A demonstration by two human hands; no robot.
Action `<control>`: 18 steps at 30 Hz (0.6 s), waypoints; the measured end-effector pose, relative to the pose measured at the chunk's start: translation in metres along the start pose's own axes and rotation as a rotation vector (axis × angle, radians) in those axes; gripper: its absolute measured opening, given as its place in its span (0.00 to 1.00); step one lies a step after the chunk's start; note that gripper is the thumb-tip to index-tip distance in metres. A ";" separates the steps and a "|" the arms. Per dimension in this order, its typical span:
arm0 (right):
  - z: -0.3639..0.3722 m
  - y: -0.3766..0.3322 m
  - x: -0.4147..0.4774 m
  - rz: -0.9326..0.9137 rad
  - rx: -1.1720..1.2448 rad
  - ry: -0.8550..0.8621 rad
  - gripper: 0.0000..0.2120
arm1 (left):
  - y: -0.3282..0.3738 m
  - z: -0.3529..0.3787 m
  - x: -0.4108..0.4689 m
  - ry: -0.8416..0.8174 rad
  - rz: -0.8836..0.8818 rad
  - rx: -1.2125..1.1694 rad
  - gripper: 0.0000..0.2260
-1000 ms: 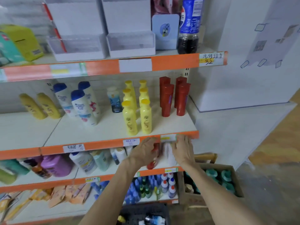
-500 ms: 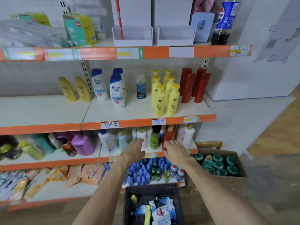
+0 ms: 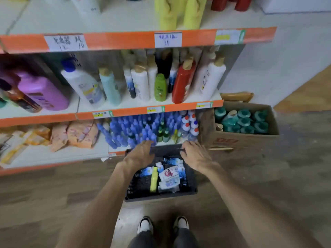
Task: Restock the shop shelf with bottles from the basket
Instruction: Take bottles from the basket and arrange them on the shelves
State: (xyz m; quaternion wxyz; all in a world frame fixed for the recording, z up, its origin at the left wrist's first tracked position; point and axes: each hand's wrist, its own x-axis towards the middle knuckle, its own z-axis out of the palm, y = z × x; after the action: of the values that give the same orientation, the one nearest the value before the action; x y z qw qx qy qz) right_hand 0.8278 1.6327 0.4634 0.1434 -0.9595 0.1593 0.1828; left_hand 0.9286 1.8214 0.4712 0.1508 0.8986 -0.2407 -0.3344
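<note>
A black plastic basket (image 3: 189, 191) stands on the floor in front of the shelf unit, holding a yellow bottle (image 3: 154, 179) and several white and blue bottles (image 3: 169, 175). My left hand (image 3: 140, 154) hovers over the basket's far left rim, fingers loosely extended, holding nothing. Over the far right rim my right hand (image 3: 194, 154) hangs with relaxed fingers, also holding nothing. Above, the middle shelf (image 3: 179, 108) carries a red bottle (image 3: 182, 83), a small green bottle (image 3: 160, 87) and white bottles (image 3: 140, 85).
The lowest shelf holds many small blue bottles (image 3: 136, 129) just behind my hands, and orange packets (image 3: 75, 135) to the left. A cardboard box (image 3: 247, 138) of teal-capped bottles stands on the floor at the right. My shoes (image 3: 163, 224) are behind the basket.
Both hands have come down from the middle shelf to just above the basket, holding nothing. My view has tilted down toward the floor.
</note>
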 end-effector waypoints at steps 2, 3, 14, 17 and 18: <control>0.053 0.017 0.021 0.019 0.005 -0.032 0.14 | -0.029 0.051 0.027 -0.027 -0.018 -0.015 0.25; 0.081 0.025 0.033 0.021 0.008 -0.040 0.13 | -0.045 0.077 0.041 -0.044 -0.033 -0.025 0.24; 0.375 0.111 0.173 0.011 0.023 -0.191 0.09 | -0.189 0.336 0.225 -0.145 -0.056 -0.022 0.23; 0.445 0.139 0.213 0.014 0.017 -0.224 0.15 | -0.213 0.391 0.279 -0.176 0.006 0.023 0.24; 0.464 0.149 0.225 0.014 0.011 -0.225 0.17 | -0.220 0.405 0.297 -0.179 0.012 0.039 0.25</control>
State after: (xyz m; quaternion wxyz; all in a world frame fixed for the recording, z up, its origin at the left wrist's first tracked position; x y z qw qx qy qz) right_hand 0.8316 1.5956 -0.0723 0.1642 -0.9311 0.1497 0.2894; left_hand 0.9244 1.8026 -0.0770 0.1132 0.8664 -0.2653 -0.4076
